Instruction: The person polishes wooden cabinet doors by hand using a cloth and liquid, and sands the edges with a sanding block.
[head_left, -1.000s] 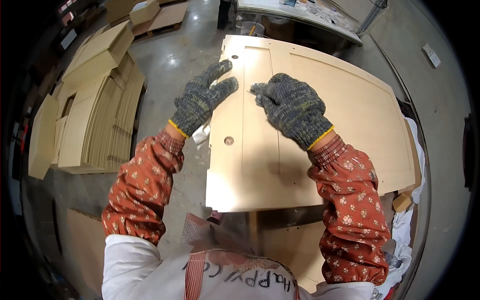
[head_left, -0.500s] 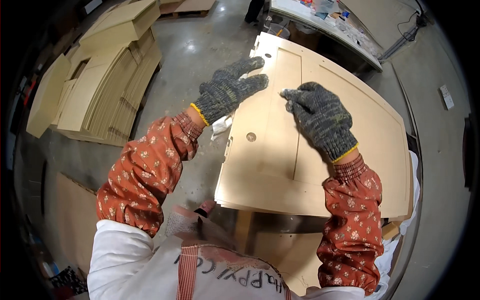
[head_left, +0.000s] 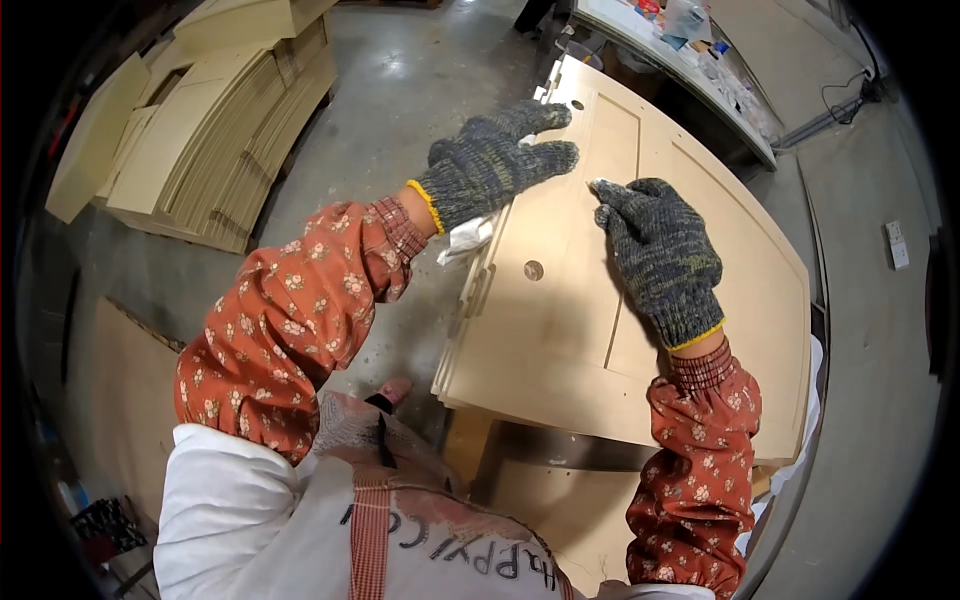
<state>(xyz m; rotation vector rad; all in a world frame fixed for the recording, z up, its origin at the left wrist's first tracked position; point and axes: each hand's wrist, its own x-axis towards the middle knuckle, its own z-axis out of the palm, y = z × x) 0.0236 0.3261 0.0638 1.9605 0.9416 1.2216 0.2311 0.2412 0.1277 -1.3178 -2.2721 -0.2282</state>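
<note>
A stack of pale wooden panels with recessed grooves lies before me. My left hand, in a dark knitted glove, reaches over the top panel's left edge, two digits stretched across it. White crumpled material sticks out under the heel of that hand, and a bit of white shows between its digits; the palm is hidden. My right hand, gloved alike, is over the panel's middle with thumb and finger pinched together. White shows at its fingertip; whether a small piece or a smear, I cannot tell. A round hole lies nearer me.
On the left floor stands a tall stack of cream panels. A white-topped table with bags and small items stands beyond the work. A brown board lies at lower left; a wall socket is at right.
The whole view has shifted and tilted slightly, so the panel and both hands appear farther right. My left hand reaches slightly farther across the panel; my right hand keeps nearly the same place on it.
</note>
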